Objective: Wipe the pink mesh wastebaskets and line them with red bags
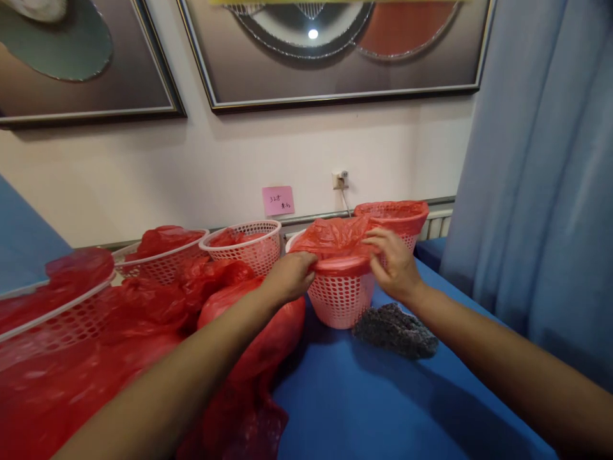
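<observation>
A white perforated plastic basket [341, 300] stands on the blue-covered table, lined with a thin red plastic bag [335, 236] whose edge is folded over the front of the rim. My left hand [293, 276] is closed on the bag's edge at the left side of the rim. On the right side, my right hand [395, 263] has its fingers curled at the bag's edge, thumb below and fingertips above. A dark grey, fuzzy bundle [396, 330] lies beside the basket's base, below my right hand.
Behind to the right stands another basket [407, 225] with a red liner. Leftward are more baskets, one white basket [246, 252] near the wall, and heaped red plastic bags [158, 313]. A pink note [278, 200] and a socket [340, 179] are on the wall; a blue curtain [531, 172] hangs right.
</observation>
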The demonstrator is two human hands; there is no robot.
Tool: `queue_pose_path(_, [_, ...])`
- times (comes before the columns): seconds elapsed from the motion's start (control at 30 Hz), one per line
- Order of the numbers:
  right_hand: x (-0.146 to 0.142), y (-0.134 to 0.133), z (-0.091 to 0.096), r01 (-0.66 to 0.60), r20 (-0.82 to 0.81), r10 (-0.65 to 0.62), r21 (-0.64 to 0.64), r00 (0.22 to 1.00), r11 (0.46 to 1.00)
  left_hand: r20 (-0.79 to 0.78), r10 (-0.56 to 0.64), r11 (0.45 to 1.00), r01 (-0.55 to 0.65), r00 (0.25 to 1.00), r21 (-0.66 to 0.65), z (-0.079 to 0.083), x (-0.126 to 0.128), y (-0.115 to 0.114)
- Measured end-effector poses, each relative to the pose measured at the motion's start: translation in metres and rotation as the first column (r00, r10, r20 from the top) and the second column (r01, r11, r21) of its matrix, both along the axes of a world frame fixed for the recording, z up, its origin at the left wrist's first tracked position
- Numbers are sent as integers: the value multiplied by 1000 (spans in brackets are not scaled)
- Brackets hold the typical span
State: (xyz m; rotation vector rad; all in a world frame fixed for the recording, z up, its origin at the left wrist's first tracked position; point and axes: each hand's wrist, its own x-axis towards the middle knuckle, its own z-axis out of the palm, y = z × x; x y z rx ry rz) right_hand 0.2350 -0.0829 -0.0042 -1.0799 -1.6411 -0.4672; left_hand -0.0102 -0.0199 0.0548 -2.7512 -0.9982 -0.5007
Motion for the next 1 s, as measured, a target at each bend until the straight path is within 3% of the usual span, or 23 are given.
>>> queue_pose_path(0.1, [-39, -10, 2, -75, 176, 104, -163, 979, 984, 80, -73, 997, 76, 994, -23, -6, 12, -17])
queue_pose_path(0.2, [-55, -4, -2, -8, 197, 55, -235, 979, 972, 192, -55, 998, 59, 980, -15, -5, 12, -21])
queue_pose_path(0.3, [-52, 2, -6, 23, 202, 24, -224, 979, 974, 338, 91, 995, -70, 937, -74, 0, 1, -8])
queue_pose_path(0.4, [-48, 3, -8, 10, 200, 35, -218, 979, 976, 485, 299, 936, -154, 822, -316, 2, -12, 15])
queue_pose_path(0.5, [-46, 4, -10, 4, 187, 32, -192, 982, 981, 515, 425, 857, -148, 745, -493, -1, -22, 36])
queue_pose_path(0.63, [-35, 13, -15, -34, 157, 53, -119, 986, 992, 545, 484, 810, -115, 684, -576, -14, -27, 50])
queue_pose_path(0.73, [-15, 21, -17, -109, 142, 124, -112, 982, 988, 606, 485, 823, -96, 631, -559, -25, -31, 53])
queue_pose_path(0.9, [20, 25, -19, -189, 147, 208, -133, 967, 973, 736, 431, 895, -144, 521, -422, -33, -37, 52])
queue_pose_path(1.0, [31, 25, -19, -249, 136, 269, -148, 954, 957, 802, 348, 925, -40, 486, -378, -29, -36, 49])
